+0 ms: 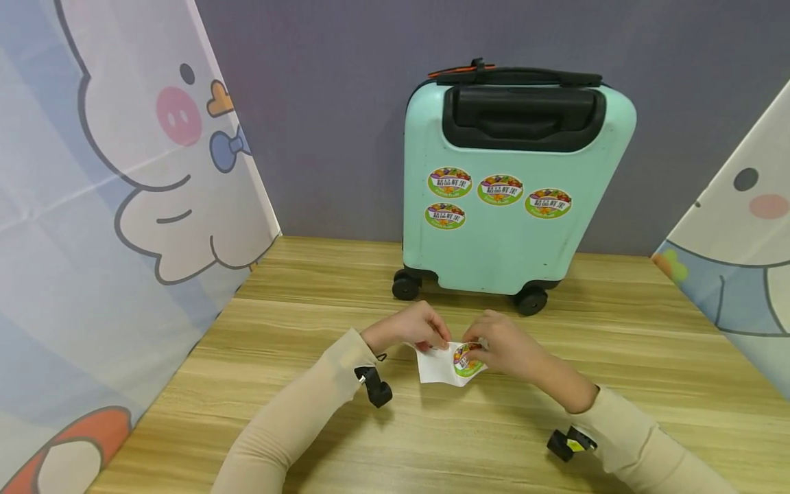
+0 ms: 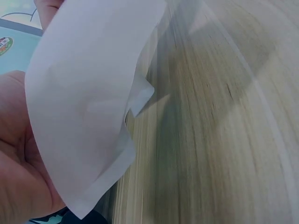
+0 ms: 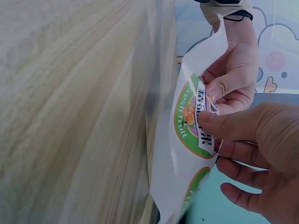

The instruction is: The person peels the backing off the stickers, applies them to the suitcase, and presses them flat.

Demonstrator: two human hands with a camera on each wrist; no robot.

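A white sticker sheet (image 1: 435, 368) is held just above the table, in front of the suitcase. My left hand (image 1: 420, 325) pinches it along its upper edge. My right hand (image 1: 505, 347) pinches its right part, the thumb on the face of an oval fruit sticker (image 3: 189, 119) with a green border and the fingers behind. The sticker lies against the sheet; whether an edge is lifted I cannot tell. Part of another green-edged sticker (image 3: 195, 186) shows lower on the sheet in the right wrist view. In the left wrist view the sheet's plain back (image 2: 88, 93) hides most of the hands.
Behind the hands stands a mint-green suitcase (image 1: 494, 254) on black wheels, several matching oval stickers on its front. The wood-grain table (image 1: 296, 302) meets a grey back wall (image 1: 321, 123). Cartoon-printed sheets (image 1: 123, 185) hang at both sides. Small black wrist cameras (image 1: 378, 387) hang by each sleeve.
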